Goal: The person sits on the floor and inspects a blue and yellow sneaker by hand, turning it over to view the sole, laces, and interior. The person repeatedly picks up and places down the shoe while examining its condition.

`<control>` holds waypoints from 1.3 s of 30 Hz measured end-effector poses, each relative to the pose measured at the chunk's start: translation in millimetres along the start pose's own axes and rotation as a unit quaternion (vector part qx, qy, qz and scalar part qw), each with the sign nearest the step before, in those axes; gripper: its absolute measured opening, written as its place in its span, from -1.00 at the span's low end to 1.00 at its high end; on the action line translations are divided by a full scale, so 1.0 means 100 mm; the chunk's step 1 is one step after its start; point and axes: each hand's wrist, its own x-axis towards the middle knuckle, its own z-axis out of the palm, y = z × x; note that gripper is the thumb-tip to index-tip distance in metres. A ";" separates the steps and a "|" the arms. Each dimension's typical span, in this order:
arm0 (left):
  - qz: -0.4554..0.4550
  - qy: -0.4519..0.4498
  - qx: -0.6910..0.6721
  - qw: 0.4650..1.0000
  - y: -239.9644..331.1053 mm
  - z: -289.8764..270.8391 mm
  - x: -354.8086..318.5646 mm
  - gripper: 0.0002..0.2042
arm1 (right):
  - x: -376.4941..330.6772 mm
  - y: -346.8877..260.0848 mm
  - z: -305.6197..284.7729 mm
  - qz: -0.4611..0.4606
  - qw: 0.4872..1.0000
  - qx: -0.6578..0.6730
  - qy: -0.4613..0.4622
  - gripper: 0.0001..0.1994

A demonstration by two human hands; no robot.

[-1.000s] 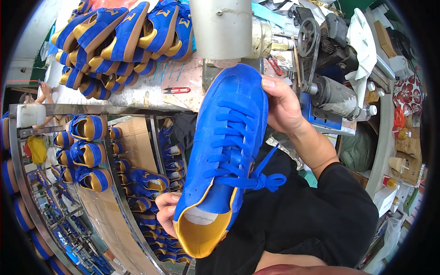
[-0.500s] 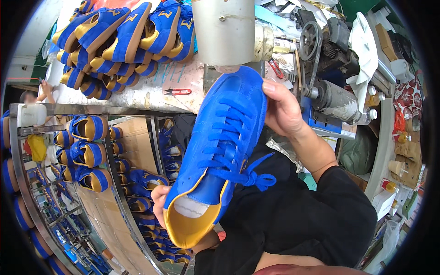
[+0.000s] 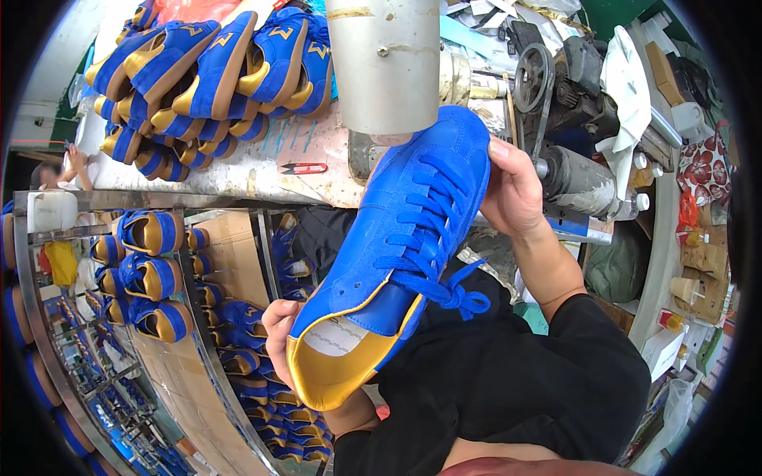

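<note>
A blue lace-up sneaker [image 3: 389, 254] with a gold lining is held up before me, its toe at the upper right under a grey cylindrical machine head [image 3: 383, 71]. My left hand [image 3: 279, 337] grips the heel end from the left, fingertips on the outside of the collar. Near the toe, my right hand [image 3: 514, 186] is closed on the right side, thumb on the upper. The laces are threaded and tied in a knot with loose ends. A white label shows on the insole. The sole faces away and is hidden.
On the white table [image 3: 238, 176] several blue-and-gold sneakers [image 3: 226, 71] are piled at the left, with red thread snips [image 3: 304, 168] nearby. A metal rack [image 3: 111, 198] with more sneakers stands at the lower left. Belt-driven machinery [image 3: 548, 95] and bottles occupy the right.
Both hands still hold the sneaker. Its toe has swung right and slightly up, along with my right hand, while the heel has risen a little with my left.
</note>
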 end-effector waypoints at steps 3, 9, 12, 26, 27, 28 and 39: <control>-0.041 -0.045 -0.040 0.997 0.06 0.03 0.06 -0.33 | 0.00 -0.01 -0.02 -0.025 1.000 0.002 -0.008 -0.43; -0.200 -0.114 -0.042 0.972 -0.18 -0.13 -0.15 0.03 | -0.07 0.03 -0.07 -0.053 0.998 -0.032 -0.021 -0.32; -0.127 -0.146 -0.036 0.980 -0.29 -0.16 -0.27 -0.08 | -0.10 0.18 -0.17 -0.048 0.997 -0.015 -0.054 -0.35; -0.009 -0.099 0.152 0.983 -0.20 -0.43 -0.36 0.08 | -0.18 0.49 -0.18 0.026 0.996 -0.049 -0.064 -0.25; -0.016 -0.098 0.150 0.984 -0.21 -0.44 -0.36 0.08 | -0.21 0.52 -0.23 0.029 0.997 -0.043 -0.064 -0.26; -0.029 -0.087 0.127 0.988 -0.20 -0.43 -0.36 0.06 | -0.25 0.55 -0.29 0.033 0.997 -0.037 -0.063 -0.27; -0.132 -0.013 -0.092 0.987 -0.25 -0.22 0.16 0.15 | -0.19 0.20 -0.13 -0.053 0.987 -0.145 -0.054 -0.31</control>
